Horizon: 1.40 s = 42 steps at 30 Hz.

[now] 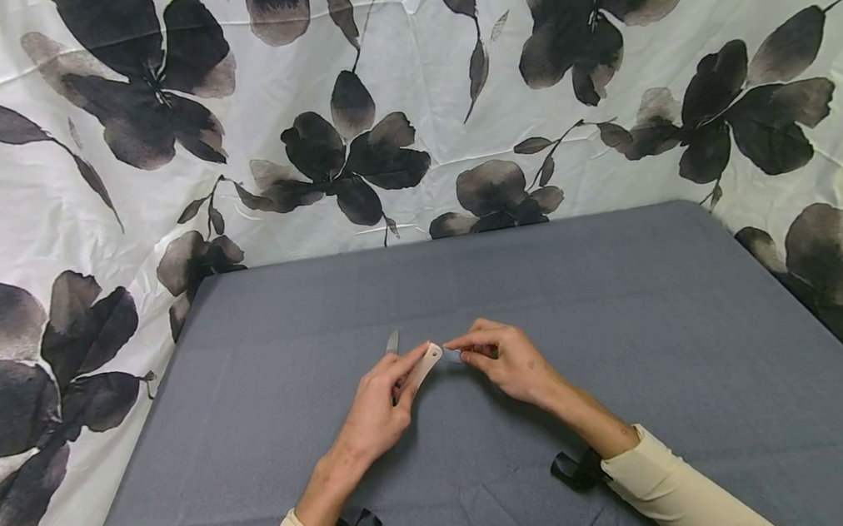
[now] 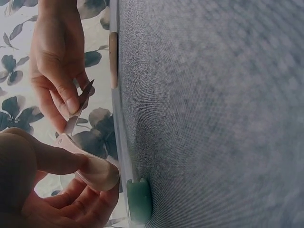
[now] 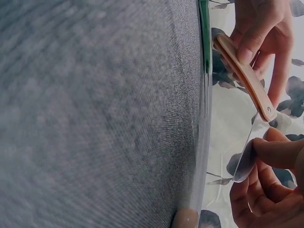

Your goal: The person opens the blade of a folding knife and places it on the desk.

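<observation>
Your folding knife (image 1: 425, 368) is lifted over the desk (image 1: 305, 306), well short of its far edge and between its left and right edges. Your left hand (image 1: 374, 405) grips the handle (image 3: 247, 78); your right hand (image 1: 513, 361) pinches the blade (image 3: 244, 164). Should that pinch slip, the blade could fold back or nick your fingertips. The handle's long axis slants toward the far edge, leaning right; the blade, partly open, angles off toward the right edge. Beyond your left hand lies a half-hidden, grey blade-like thing (image 1: 393, 341).
</observation>
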### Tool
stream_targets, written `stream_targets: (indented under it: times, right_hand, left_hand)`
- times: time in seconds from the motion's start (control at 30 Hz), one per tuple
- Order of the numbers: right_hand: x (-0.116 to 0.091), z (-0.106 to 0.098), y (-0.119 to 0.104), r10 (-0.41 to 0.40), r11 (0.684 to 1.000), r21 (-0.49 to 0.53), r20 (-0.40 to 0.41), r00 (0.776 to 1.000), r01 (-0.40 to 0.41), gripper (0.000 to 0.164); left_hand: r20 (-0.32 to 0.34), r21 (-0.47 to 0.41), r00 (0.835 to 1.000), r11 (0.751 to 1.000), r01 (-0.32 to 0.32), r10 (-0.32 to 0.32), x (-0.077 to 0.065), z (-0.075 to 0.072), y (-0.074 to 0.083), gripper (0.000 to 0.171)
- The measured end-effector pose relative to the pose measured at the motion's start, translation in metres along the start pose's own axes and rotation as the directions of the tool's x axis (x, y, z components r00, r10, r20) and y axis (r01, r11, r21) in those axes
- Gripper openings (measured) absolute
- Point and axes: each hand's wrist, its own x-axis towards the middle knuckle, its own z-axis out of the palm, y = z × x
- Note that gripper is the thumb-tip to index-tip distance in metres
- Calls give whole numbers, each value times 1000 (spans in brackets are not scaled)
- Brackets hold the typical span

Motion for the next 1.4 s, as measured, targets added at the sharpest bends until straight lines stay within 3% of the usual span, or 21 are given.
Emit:
stream_targets:
  times: [1.4]
  right_hand:
    - [1, -7, 1, -68, 991, -110, 39, 997, 72, 26]
  left_hand:
    - [47, 162, 999, 987, -20, 12, 2, 2, 5, 57]
